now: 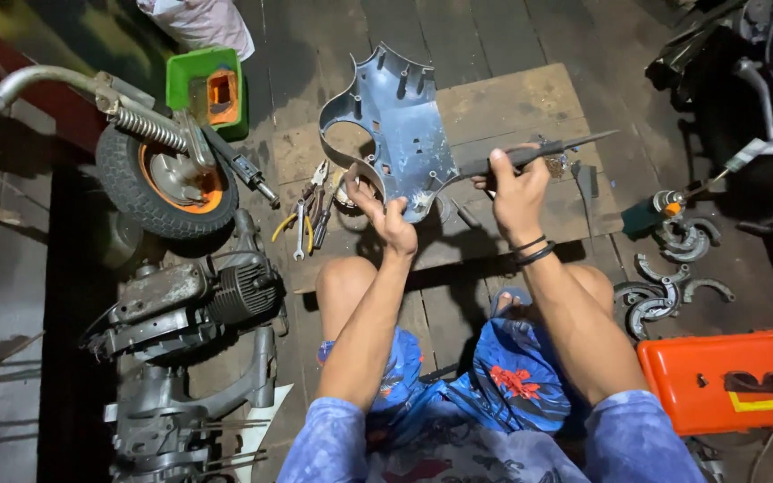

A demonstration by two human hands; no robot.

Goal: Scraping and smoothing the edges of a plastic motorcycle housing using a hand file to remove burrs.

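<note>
I sit on a dark wooden floor and hold a grey-blue plastic scooter cover panel (397,125) up in front of me. My left hand (385,215) grips the panel's lower edge. My right hand (513,190) is closed on a long dark tool (543,150) like a screwdriver or file, held level, with its near end against the panel's right edge and its tip pointing right. A black band circles my right wrist. Below the panel lies a flat wooden board (494,107).
Left: a small wheel with orange rim (161,179), an engine block (191,300), pliers and wrenches (308,210), a green box (208,88). Right: brake shoes (664,295), an orange case (731,380), a dark scooter body (744,63).
</note>
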